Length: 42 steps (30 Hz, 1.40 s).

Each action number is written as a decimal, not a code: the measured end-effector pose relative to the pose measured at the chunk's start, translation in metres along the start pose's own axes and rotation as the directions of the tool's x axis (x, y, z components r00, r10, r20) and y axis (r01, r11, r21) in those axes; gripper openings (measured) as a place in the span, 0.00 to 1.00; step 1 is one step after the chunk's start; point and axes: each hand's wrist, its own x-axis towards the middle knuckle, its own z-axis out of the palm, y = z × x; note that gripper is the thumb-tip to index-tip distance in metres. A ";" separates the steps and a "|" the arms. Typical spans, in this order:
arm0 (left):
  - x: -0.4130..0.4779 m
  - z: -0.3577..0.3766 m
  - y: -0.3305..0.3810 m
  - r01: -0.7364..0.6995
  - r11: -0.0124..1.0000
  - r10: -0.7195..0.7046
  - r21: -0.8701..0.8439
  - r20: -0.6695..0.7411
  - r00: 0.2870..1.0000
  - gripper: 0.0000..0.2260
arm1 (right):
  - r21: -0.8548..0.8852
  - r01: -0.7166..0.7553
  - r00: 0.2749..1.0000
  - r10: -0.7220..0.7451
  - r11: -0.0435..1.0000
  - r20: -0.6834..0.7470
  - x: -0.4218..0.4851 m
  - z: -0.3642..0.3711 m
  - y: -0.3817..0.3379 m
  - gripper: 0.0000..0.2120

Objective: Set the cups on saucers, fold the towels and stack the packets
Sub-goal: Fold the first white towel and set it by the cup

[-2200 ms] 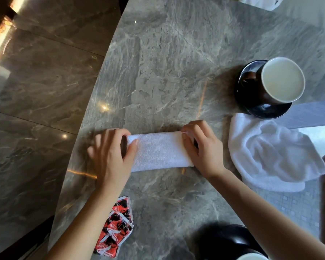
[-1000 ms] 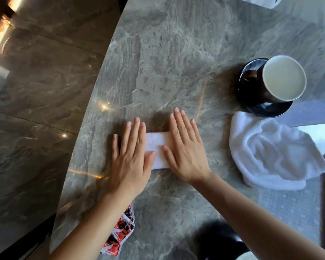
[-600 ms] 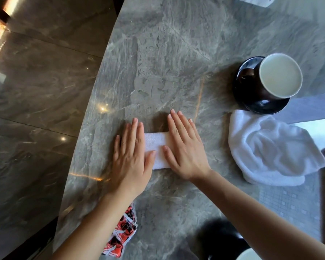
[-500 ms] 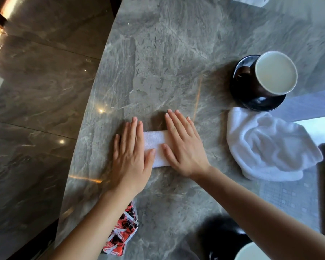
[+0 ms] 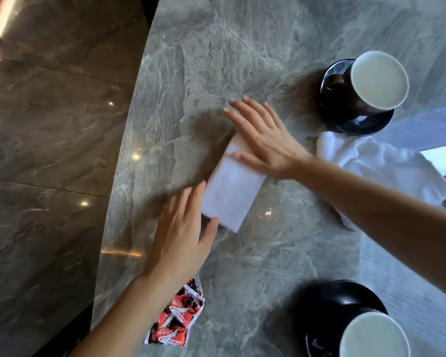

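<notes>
Head view, starting nearest us: the near cup sits on its saucer at our right, and the packets lie in a loose heap under our left forearm, not yet stacked. Further out, our left hand, fingers straight, touches the near end of the folded towel, which lies askew on the table, while our right hand presses flat on its far end. Beyond are the crumpled towel and the far cup on the far saucer; if we push unevenly the fold may slip open, and our right arm could drag the crumpled towel.
</notes>
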 end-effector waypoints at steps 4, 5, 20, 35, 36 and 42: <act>-0.016 0.004 0.009 -0.010 1.000 0.009 0.022 0.057 0.998 0.29 | -0.165 0.114 0.992 -0.103 0.980 0.073 0.018 -0.008 0.004 0.36; -0.017 0.003 0.011 -0.005 0.999 0.003 0.049 0.039 0.999 0.31 | -0.181 0.131 0.991 -0.122 0.975 0.058 0.017 -0.010 0.001 0.35; -0.017 0.019 0.011 -0.376 0.827 0.272 0.417 0.289 0.918 0.38 | -0.140 0.083 0.995 -0.073 0.987 0.074 0.009 0.007 -0.029 0.35; -0.018 0.015 0.022 -0.320 0.893 0.247 0.318 0.250 0.936 0.36 | 0.036 -0.098 0.995 0.099 0.995 -0.032 0.027 0.000 -0.006 0.35; -0.018 0.012 0.023 -0.293 0.927 0.249 0.236 0.200 0.948 0.34 | 0.100 -0.136 0.982 0.148 0.986 -0.119 0.023 -0.004 -0.006 0.34; 0.018 -0.010 0.026 0.052 0.921 -0.085 -0.386 -0.068 0.994 0.26 | 0.776 -0.398 0.669 0.733 0.489 -0.118 -0.047 -0.010 -0.008 0.11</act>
